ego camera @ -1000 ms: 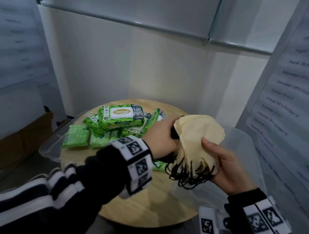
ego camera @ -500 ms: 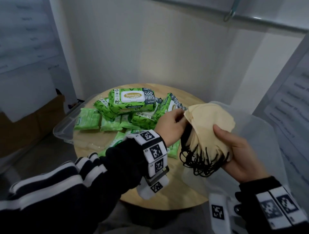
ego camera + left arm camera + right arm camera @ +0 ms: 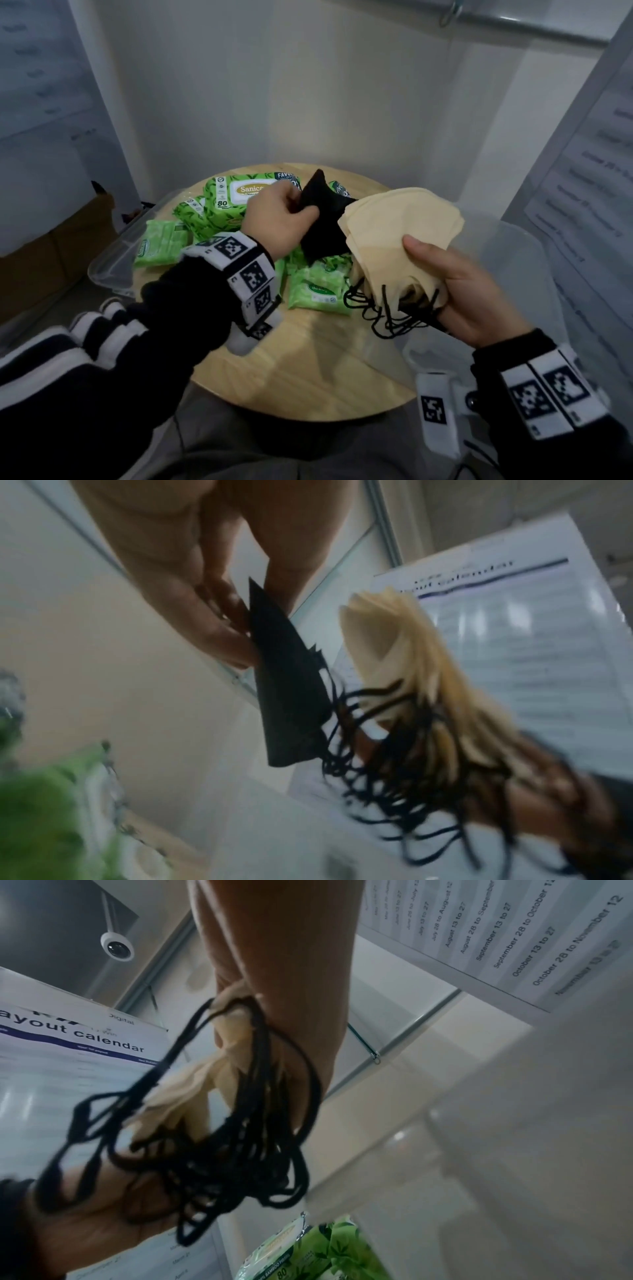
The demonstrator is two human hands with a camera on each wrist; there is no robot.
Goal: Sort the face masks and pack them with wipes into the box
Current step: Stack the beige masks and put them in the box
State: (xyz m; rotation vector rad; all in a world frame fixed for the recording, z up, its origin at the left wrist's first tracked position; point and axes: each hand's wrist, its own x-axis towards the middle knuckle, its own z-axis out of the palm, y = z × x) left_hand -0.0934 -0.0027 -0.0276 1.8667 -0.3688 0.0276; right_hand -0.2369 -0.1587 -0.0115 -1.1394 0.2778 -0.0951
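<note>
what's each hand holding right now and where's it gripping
The left hand pinches a black face mask at its left edge. The right hand grips a stack of beige face masks at its lower end, near the ear loops.

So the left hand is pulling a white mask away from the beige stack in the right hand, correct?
Not quite: the folded fabric mask in the left hand is black, not white, as the head view shows. The right hand does hold the stack of beige masks.

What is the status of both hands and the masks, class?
Left hand pinches black mask. Right hand grips beige masks. Wipes packs on table, nothing blocking.
</note>
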